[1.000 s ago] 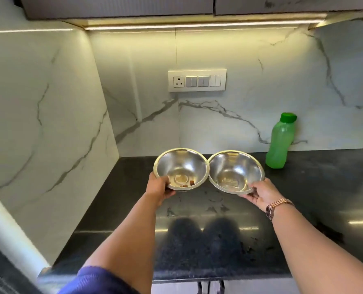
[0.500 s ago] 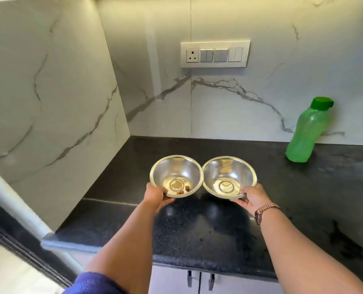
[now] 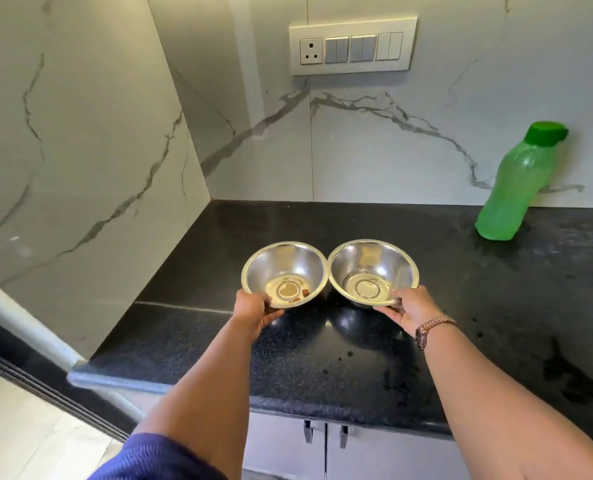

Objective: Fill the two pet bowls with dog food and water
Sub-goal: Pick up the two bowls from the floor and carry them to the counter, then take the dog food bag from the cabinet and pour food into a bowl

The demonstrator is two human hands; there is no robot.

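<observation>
Hands pinch the near rims of two steel bowls over the black counter (image 3: 322, 358): left hand (image 3: 251, 311) on the left bowl (image 3: 284, 273) (few kibble bits inside), right hand (image 3: 411, 308) on the right bowl (image 3: 373, 271), rims touching.

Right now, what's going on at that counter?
A person is holding two steel bowls side by side, rims touching, low over the black countertop. The left hand grips the left bowl, which holds only a few brown kibble bits. The right hand grips the right bowl, which looks empty. A capped green bottle stands by the back wall, untouched. Neither bowl is filled yet.
</observation>
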